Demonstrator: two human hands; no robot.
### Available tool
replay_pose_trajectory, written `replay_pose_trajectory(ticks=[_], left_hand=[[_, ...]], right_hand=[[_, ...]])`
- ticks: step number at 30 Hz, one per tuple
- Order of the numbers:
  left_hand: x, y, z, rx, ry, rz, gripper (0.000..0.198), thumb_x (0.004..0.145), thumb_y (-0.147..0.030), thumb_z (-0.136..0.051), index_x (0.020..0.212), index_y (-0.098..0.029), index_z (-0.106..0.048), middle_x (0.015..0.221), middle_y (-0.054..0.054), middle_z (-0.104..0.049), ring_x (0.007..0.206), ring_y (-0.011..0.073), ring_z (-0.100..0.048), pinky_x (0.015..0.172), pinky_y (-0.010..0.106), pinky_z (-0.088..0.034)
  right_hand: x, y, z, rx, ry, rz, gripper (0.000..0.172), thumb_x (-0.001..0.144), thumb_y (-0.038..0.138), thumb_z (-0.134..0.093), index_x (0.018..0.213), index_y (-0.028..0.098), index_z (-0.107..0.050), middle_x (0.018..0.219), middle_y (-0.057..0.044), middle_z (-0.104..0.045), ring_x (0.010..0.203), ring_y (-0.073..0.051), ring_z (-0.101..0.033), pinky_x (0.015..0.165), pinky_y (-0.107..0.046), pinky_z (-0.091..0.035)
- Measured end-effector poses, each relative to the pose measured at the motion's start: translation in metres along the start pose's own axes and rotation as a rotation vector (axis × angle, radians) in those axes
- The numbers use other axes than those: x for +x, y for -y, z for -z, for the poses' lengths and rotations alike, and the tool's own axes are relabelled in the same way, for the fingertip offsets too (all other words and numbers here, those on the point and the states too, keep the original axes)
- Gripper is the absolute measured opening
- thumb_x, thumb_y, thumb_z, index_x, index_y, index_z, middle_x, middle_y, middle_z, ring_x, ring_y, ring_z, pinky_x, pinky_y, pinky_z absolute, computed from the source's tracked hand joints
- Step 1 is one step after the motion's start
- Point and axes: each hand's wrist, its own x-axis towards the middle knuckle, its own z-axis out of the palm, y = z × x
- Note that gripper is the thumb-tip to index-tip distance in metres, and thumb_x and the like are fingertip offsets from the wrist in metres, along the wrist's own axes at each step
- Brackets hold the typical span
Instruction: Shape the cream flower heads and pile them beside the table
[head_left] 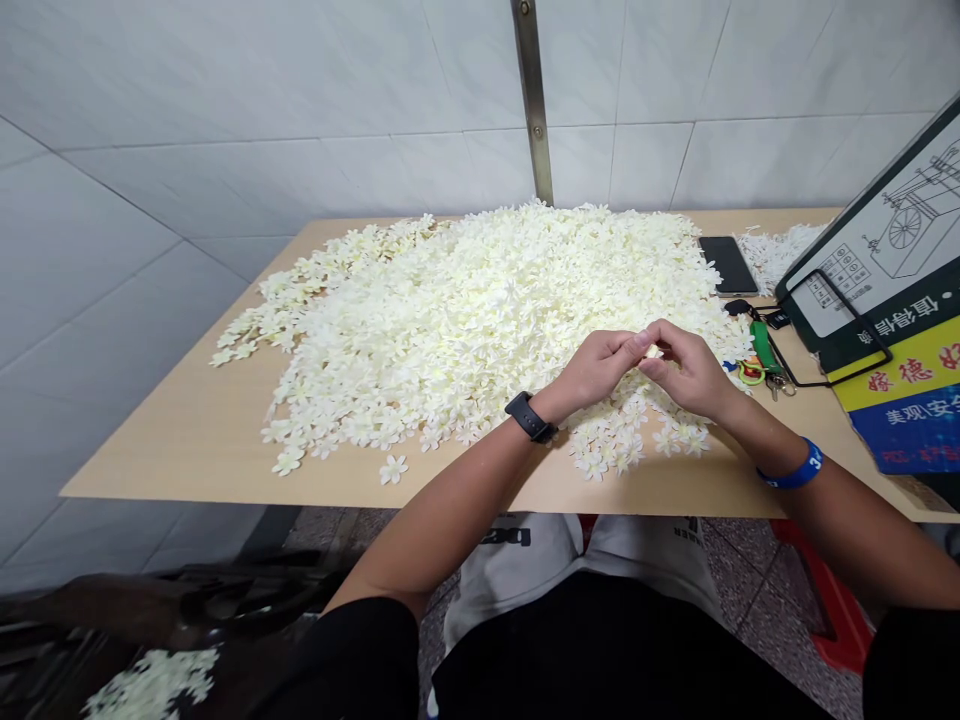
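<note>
My left hand (pixel 598 367) and my right hand (pixel 688 368) meet over the right front part of a big heap of cream artificial flowers (pixel 480 320). Between their closed fingertips a small cream flower (pixel 653 352) shows, mostly covered by the fingers. Both thumbs press in close to it. More loose flowers (pixel 611 440) lie on the table just below my hands, and a single flower (pixel 393 469) sits apart near the front edge.
The wooden table (pixel 172 430) stands against a tiled wall. At right are a phone (pixel 727 265), keys with a green tag (pixel 763 348), a pile of thin white pieces (pixel 784 252) and a printed box (pixel 885 260). A red stool (pixel 832 610) is below.
</note>
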Motion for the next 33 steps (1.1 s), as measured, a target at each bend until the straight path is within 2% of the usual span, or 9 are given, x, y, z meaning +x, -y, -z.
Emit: replay_pose_trajectory(ticks=[6,10,13,16,18,20,27,30,33], left_hand=[[0.000,0.009,0.001,0.165,-0.025,-0.044,0.066,0.095,-0.070,-0.047,0.057,-0.017,-0.037,0.056,-0.005,-0.031,0.055,0.0079,-0.028,0.056,0.028,-0.022],[0.001,0.010,0.005,0.279,-0.156,-0.186,0.057,0.103,-0.058,-0.042,0.065,-0.016,-0.051,0.060,-0.002,-0.048,0.058,0.0089,-0.042,0.058,0.027,-0.032],[0.002,0.008,0.007,0.300,-0.173,-0.350,0.037,0.104,-0.048,-0.047,0.101,-0.018,-0.068,0.094,0.006,-0.071,0.083,0.0135,-0.063,0.068,0.026,-0.047],[0.002,0.012,0.004,0.337,-0.079,-0.474,0.041,0.100,-0.043,-0.057,0.137,-0.024,-0.061,0.138,0.011,-0.066,0.126,0.0218,-0.063,0.087,0.032,-0.058],[0.002,0.018,0.000,0.344,-0.058,-0.499,0.045,0.100,-0.037,-0.059,0.143,-0.026,-0.057,0.146,0.009,-0.062,0.137,0.0228,-0.058,0.102,0.037,-0.057],[0.002,0.022,-0.002,0.320,-0.073,-0.474,0.042,0.100,-0.031,-0.060,0.141,-0.026,-0.060,0.140,0.007,-0.067,0.131,0.0214,-0.064,0.107,0.037,-0.056],[-0.003,0.014,-0.002,0.218,-0.192,-0.361,0.023,0.096,-0.028,-0.067,0.116,-0.027,-0.078,0.112,0.003,-0.080,0.103,0.0190,-0.077,0.089,0.030,-0.062],[-0.003,0.012,0.000,0.260,-0.264,-0.378,0.016,0.094,-0.028,-0.070,0.106,-0.027,-0.080,0.109,0.002,-0.080,0.100,0.0188,-0.078,0.087,0.030,-0.062],[-0.003,0.014,0.003,0.349,-0.277,-0.388,0.016,0.095,-0.029,-0.069,0.106,-0.026,-0.080,0.103,0.003,-0.081,0.093,0.0173,-0.078,0.081,0.027,-0.060]], right_hand=[[0.001,0.003,0.000,0.012,0.108,-0.014,0.044,0.095,0.060,-0.056,0.081,0.018,-0.062,0.070,-0.001,-0.058,0.063,-0.013,-0.049,0.060,-0.029,-0.036],[0.001,0.003,0.001,0.058,0.065,-0.067,0.061,0.092,0.068,-0.056,0.058,0.019,-0.043,0.054,0.004,-0.038,0.052,-0.009,-0.034,0.053,-0.028,-0.027],[0.001,0.002,0.003,0.212,0.040,-0.172,0.067,0.091,0.075,-0.050,0.053,0.020,-0.037,0.049,0.004,-0.034,0.047,-0.008,-0.029,0.049,-0.028,-0.022],[0.002,0.004,0.006,0.382,0.092,-0.273,0.072,0.090,0.080,-0.043,0.049,0.022,-0.036,0.044,0.004,-0.033,0.042,-0.008,-0.029,0.044,-0.028,-0.020],[0.003,0.006,0.007,0.451,0.150,-0.320,0.072,0.089,0.082,-0.042,0.048,0.022,-0.036,0.042,0.004,-0.031,0.040,-0.008,-0.028,0.043,-0.028,-0.019],[0.004,0.007,0.007,0.478,0.176,-0.332,0.072,0.088,0.082,-0.045,0.049,0.022,-0.039,0.042,0.003,-0.032,0.041,-0.008,-0.029,0.043,-0.028,-0.021],[0.003,-0.003,0.006,0.562,0.181,-0.339,0.068,0.086,0.082,-0.047,0.070,0.018,-0.063,0.062,-0.003,-0.055,0.053,-0.012,-0.046,0.047,-0.027,-0.035],[0.003,-0.009,0.008,0.642,0.271,-0.340,0.065,0.082,0.080,-0.057,0.074,0.017,-0.064,0.061,-0.001,-0.054,0.051,-0.011,-0.045,0.045,-0.026,-0.033],[0.003,-0.011,0.009,0.664,0.366,-0.269,0.061,0.086,0.074,-0.061,0.064,0.017,-0.059,0.053,0.002,-0.047,0.047,-0.009,-0.039,0.046,-0.026,-0.028]])
